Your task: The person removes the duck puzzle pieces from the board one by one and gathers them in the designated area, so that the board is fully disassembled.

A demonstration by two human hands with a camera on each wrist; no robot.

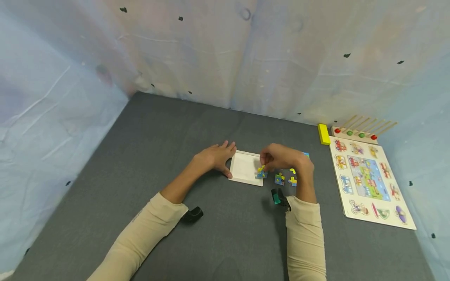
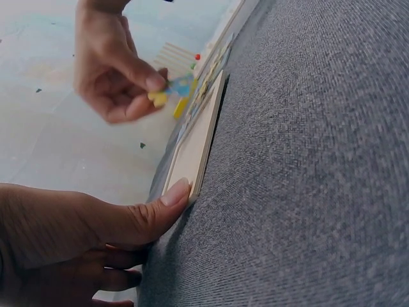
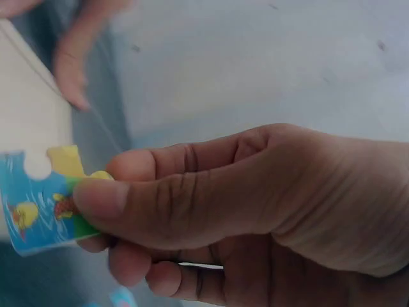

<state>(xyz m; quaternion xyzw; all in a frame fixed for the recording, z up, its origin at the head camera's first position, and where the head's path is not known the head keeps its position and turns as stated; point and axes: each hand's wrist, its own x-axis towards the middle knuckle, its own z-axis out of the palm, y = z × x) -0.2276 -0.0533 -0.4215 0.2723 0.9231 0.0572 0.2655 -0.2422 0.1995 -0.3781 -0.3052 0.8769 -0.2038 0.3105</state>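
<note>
Puzzle piece (image 3: 45, 198): blue, yellow and green jigsaw piece, pinched between the thumb and curled fingers of the right hand (image 1: 281, 158); in the head view it sits just right of centre, over the lower right corner of the tray.
Right hand: fingers curled, thumb pressed flat on the printed face of the piece; it holds nothing else.
Tray (image 1: 244, 168): shallow white square puzzle frame, lying flat at the centre of the head view; its inside shows bare white apart from the corner under the piece.
Key relation: the piece lies at the tray's lower right corner, tipped a little off flat; the tray stretches away from it toward the left of the frame, so the right hand is the nearer one to that corner.
Left hand (image 1: 216, 156): fingers straight and relaxed, thumb tip (image 2: 176, 192) touching the tray's left edge; it grips nothing.
Loose pieces (image 1: 286, 179): a few more coloured pieces on the desk just right of the tray, below the right wrist.
Desk (image 1: 140, 156): dark grey, fabric-like surface.
Peg puzzle board (image 1: 369, 179): large wooden vehicle board at right of the frame, well apart from the tray; a yellow block (image 1: 323, 134) and a wooden rack with coloured beads (image 1: 355, 132) lie at its upper edge.
Room: pale, crinkled sheeting with small dark marks rises behind and to both sides of the desk.
</note>
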